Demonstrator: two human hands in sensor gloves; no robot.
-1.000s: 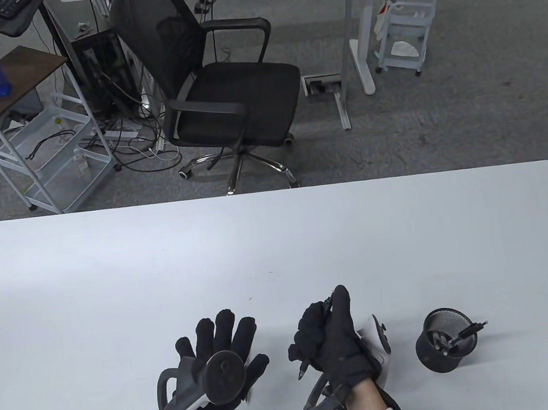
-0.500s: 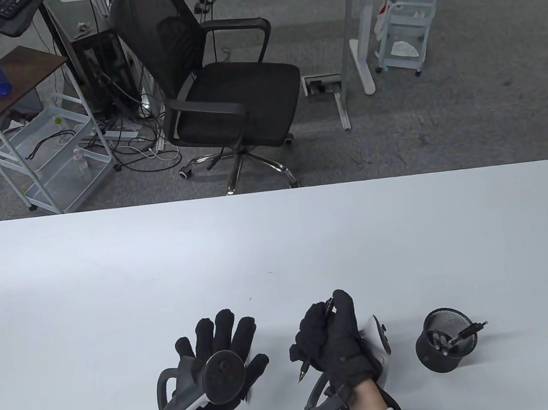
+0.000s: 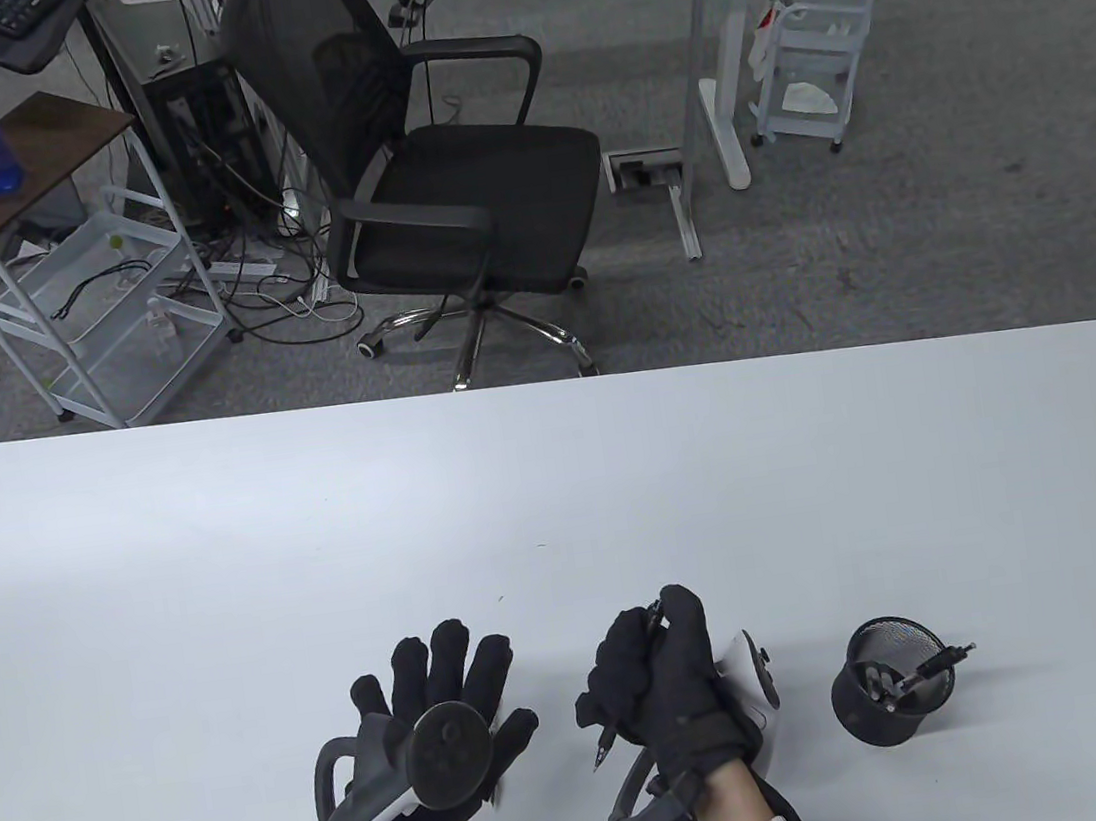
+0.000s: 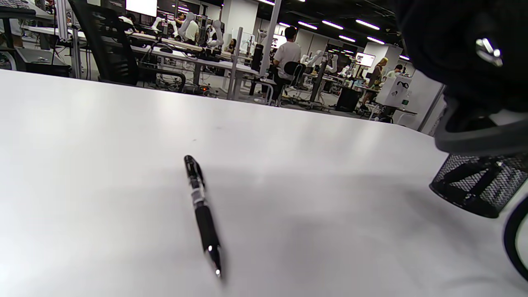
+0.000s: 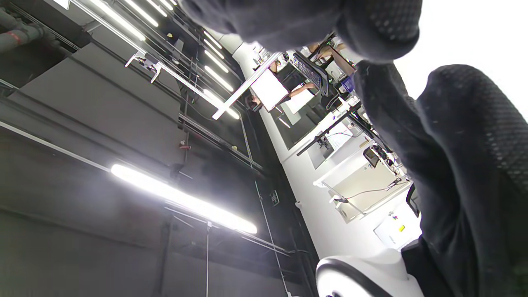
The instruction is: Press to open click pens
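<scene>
In the table view the right hand [image 3: 666,677] covers most of the pen [image 3: 606,738] in its grip, so only the tip below the fingers and a bit near the thumb show. The pens inside the mesh cup [image 3: 882,684] are too small to tell apart, and the lower frame edge cuts off both wrists. The left wrist view crops the mesh cup at its right edge

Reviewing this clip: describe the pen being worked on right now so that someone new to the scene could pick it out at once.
On the white table, near its front edge, find the right hand, left of the black mesh pen cup. The pen is gripped in that fist, tip poking out below, thumb on its top end. Unlike the pens standing in the cup, it is held.
</scene>
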